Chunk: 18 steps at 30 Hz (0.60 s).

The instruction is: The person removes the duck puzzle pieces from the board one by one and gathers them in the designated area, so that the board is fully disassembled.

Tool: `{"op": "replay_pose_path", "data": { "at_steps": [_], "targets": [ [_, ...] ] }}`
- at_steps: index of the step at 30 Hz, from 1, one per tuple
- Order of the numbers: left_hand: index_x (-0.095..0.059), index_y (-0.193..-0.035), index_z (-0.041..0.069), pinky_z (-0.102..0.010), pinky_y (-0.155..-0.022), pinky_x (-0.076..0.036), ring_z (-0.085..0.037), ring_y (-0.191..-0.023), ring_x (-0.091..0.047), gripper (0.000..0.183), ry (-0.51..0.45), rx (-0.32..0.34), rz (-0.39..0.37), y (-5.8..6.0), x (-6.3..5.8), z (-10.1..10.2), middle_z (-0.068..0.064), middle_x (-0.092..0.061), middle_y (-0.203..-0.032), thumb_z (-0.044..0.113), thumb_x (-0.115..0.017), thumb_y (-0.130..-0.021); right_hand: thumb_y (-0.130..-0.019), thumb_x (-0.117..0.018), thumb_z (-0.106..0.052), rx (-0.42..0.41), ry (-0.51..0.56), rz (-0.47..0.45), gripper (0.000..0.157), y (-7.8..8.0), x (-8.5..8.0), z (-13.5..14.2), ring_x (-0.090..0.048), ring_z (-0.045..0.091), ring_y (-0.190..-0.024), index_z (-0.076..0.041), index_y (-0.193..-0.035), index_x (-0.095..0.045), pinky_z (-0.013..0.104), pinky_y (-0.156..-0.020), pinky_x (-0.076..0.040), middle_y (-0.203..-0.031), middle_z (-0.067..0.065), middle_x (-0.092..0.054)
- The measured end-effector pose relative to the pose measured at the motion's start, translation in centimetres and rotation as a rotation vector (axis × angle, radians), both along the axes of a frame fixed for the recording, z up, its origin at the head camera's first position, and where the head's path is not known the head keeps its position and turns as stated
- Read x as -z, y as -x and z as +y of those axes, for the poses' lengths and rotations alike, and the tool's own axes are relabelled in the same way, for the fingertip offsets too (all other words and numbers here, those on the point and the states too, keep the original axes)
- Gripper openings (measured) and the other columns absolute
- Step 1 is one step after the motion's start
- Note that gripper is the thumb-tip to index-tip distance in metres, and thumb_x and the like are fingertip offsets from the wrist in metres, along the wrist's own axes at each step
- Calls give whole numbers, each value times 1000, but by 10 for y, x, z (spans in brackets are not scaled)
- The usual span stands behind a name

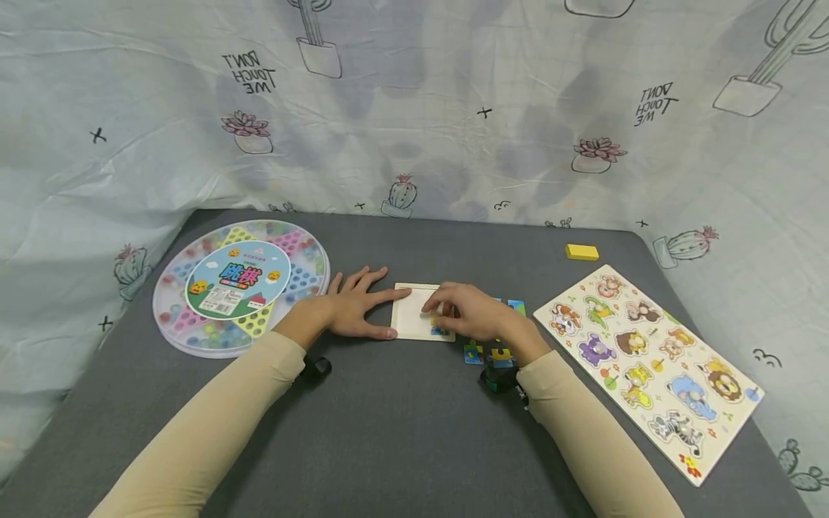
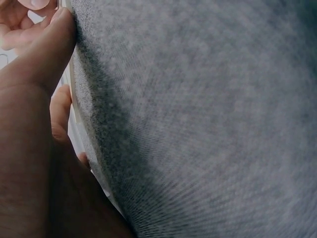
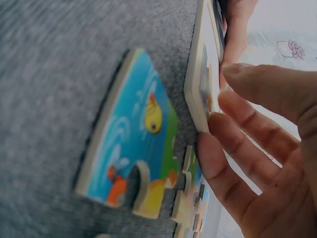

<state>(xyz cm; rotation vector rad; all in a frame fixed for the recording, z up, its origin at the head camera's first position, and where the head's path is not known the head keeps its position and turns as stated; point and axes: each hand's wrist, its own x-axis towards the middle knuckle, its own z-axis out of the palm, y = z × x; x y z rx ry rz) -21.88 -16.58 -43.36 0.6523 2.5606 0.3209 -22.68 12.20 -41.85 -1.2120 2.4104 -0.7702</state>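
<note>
A small pale wooden puzzle tray lies flat on the dark table. At its lower right corner sits one blue-and-yellow jigsaw piece. My left hand rests on the table with fingers spread, index finger and thumb reaching the tray's left edge. My right hand is over the tray's right side, fingers loosely bent around the piece's spot. In the right wrist view, thumb and fingers stand apart with nothing between them. Beside the tray, a loose jigsaw piece shows a yellow fish on blue. The left wrist view shows mostly table cloth.
More loose jigsaw pieces lie right of the tray, partly under my right hand. A round Chinese checkers box stands at the left. An animal knob-puzzle board lies at the right, with a yellow block behind it.
</note>
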Motion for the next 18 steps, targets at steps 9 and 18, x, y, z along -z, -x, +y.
{"op": "replay_pose_path", "data": {
  "at_steps": [9,18],
  "targets": [
    [-19,-162,50,-75,-117,3,-40,-158,9,86,16,9,18,-1,-4,0,-4,6,-174,78,-56,-89,-101,-66,-9,-6,-13,-56,23,0,-3,-1,-68,14,-89,-8,-124,-71,31,-80,-56,-112,5,-72],
    [-19,-162,51,-74,-117,4,-39,-158,9,85,12,1,12,-1,-3,1,-3,6,-174,78,-56,-90,-100,-66,-5,-2,8,-45,26,-7,-6,2,-65,21,-100,-7,-126,-70,35,-86,-55,-117,9,-67]
  ]
}}
